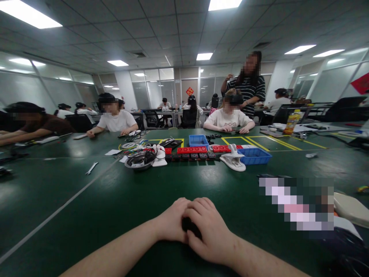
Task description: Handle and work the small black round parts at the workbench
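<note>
As hands (172, 219) (213, 231) cup obj (191, 227), btl lbl (291, 124) blurry.

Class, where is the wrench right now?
In the head view, the wrench lies on the table at left, just left of the pale line.

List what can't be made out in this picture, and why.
All in the head view:
Dark patch between the hands: object or shadow, unclear; the right hand covers much of it and part of the left hand.
Pixelated area at right: mosaic blocks hide what lies there.
Dark item at lower right: cut off by the edge.
Drink bottle: label too small to read.
</note>
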Tool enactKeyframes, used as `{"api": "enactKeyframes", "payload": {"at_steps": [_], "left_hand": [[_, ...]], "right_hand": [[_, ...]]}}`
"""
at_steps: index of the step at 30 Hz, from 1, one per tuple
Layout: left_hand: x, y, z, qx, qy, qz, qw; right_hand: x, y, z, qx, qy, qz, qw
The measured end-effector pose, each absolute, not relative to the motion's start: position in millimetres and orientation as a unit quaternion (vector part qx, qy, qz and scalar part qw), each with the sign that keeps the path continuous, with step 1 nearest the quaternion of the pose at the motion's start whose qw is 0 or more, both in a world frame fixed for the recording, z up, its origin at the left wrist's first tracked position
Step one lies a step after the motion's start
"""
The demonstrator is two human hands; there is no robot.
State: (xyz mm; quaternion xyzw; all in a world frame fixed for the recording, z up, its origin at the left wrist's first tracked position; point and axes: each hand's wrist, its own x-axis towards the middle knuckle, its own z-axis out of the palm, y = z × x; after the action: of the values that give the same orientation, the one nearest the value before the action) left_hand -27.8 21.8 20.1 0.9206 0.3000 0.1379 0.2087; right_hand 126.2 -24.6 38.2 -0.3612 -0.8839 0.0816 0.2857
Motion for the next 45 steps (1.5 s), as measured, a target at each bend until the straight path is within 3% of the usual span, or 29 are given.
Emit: {"api": "enactKeyframes", "payload": {"at_steps": [6, 13, 31, 38, 41, 45], "left_hand": [[-26, 17, 18, 0.913, 0.341, 0.161, 0.155], [-21, 13, 18, 0.905, 0.379, 0.164, 0.100], [-29, 27, 15, 0.928, 0.288, 0.115, 0.207], [-30, 24, 16, 0.921, 0.285, 0.150, 0.218], [-30, 23, 16, 0.910, 0.316, 0.162, 0.215], [-28, 21, 17, 0.904, 0.349, 0.169, 0.181]], "right_hand": [[124, -22, 37, -0.513, -0.823, 0.056, 0.238], [123, -18, 33, -0.545, -0.813, 0.076, 0.192], [132, -20, 31, -0.309, -0.892, 0.129, 0.303], [137, -17, 35, -0.303, -0.887, 0.131, 0.322], [137, -13, 33, -0.345, -0.866, 0.113, 0.345], [133, -11, 26, -0.417, -0.849, 0.083, 0.313]]}}
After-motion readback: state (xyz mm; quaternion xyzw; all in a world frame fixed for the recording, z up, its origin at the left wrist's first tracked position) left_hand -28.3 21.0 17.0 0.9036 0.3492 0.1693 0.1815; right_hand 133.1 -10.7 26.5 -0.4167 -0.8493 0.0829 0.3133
